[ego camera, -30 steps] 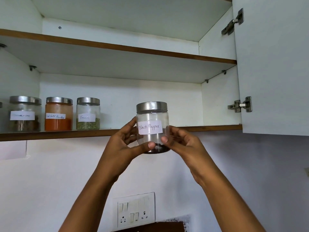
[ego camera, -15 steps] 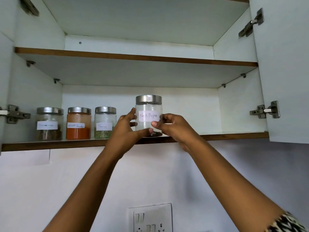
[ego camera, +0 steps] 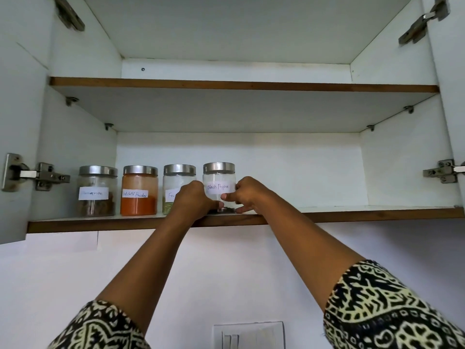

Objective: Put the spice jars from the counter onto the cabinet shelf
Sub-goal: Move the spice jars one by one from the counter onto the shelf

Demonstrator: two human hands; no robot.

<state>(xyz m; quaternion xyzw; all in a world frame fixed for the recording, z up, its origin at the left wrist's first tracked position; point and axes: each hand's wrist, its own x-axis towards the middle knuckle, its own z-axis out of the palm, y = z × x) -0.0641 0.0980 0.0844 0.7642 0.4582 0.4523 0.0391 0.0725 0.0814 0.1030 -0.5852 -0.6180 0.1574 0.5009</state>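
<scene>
The black pepper jar (ego camera: 219,181), clear glass with a steel lid and a white label, stands on the lower cabinet shelf (ego camera: 352,214). My left hand (ego camera: 192,200) grips its left side and my right hand (ego camera: 247,195) grips its right side, both thumbs across the lower front. To its left stand the fennel jar (ego camera: 176,180), partly hidden by my left hand, the red chilli powder jar (ego camera: 139,191) and the cinnamon jar (ego camera: 97,191), all in a row near the shelf's front.
Both white cabinet doors hang open, with hinges at the left (ego camera: 37,175) and right (ego camera: 442,171). The upper shelf (ego camera: 241,85) shows nothing on it. A wall switch plate (ego camera: 249,335) sits below on the white wall.
Both hands lifted the black pepper jar from below the shelf edge up and onto the lower shelf, beside the fennel jar. The view tilted upward.
</scene>
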